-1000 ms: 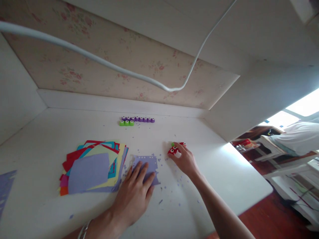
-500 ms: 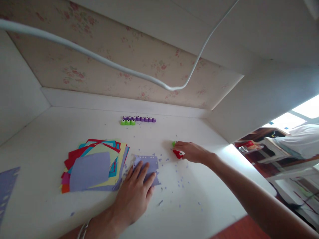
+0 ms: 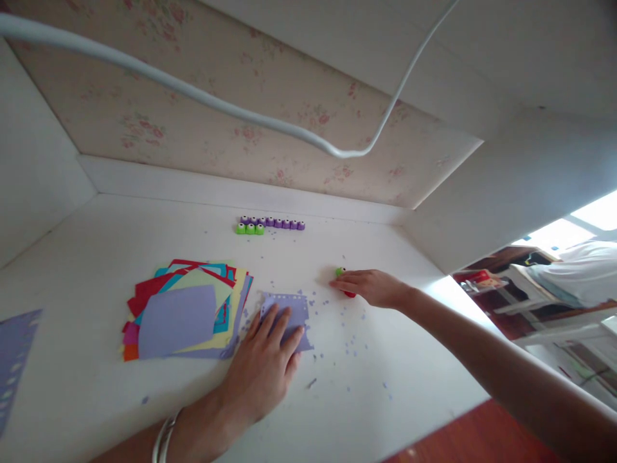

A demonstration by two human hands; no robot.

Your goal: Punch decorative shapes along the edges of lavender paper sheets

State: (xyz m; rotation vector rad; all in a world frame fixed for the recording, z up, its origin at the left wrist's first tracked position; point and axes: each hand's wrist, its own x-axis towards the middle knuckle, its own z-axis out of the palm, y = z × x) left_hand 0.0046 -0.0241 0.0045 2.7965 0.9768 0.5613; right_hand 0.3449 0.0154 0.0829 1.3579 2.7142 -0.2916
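Observation:
My left hand (image 3: 264, 360) lies flat, fingers spread, on a small purple sheet of paper (image 3: 295, 312) with a row of punched holes along its far edge. Over to the right, my right hand (image 3: 373, 287) is curled over a red craft punch (image 3: 349, 294), mostly hidden under the fingers. A green craft punch (image 3: 340, 271) stands just beyond those fingers. At the back, a row of purple craft punches (image 3: 286, 224) stands behind three green craft punches (image 3: 250, 229).
Left of my hand lies a fanned stack of coloured paper (image 3: 178, 321). Another punched purple sheet (image 3: 14, 360) is at the left edge. Small purple scraps (image 3: 354, 344) are scattered on the white desk (image 3: 96, 411). A white cable (image 3: 270, 123) hangs across above; a person in white (image 3: 578, 273) is at far right.
My right hand has turned, its forearm swinging to the right, and its fingers now cover the red punches that showed before. The left hand stays on the purple paper. The view has tilted slightly.

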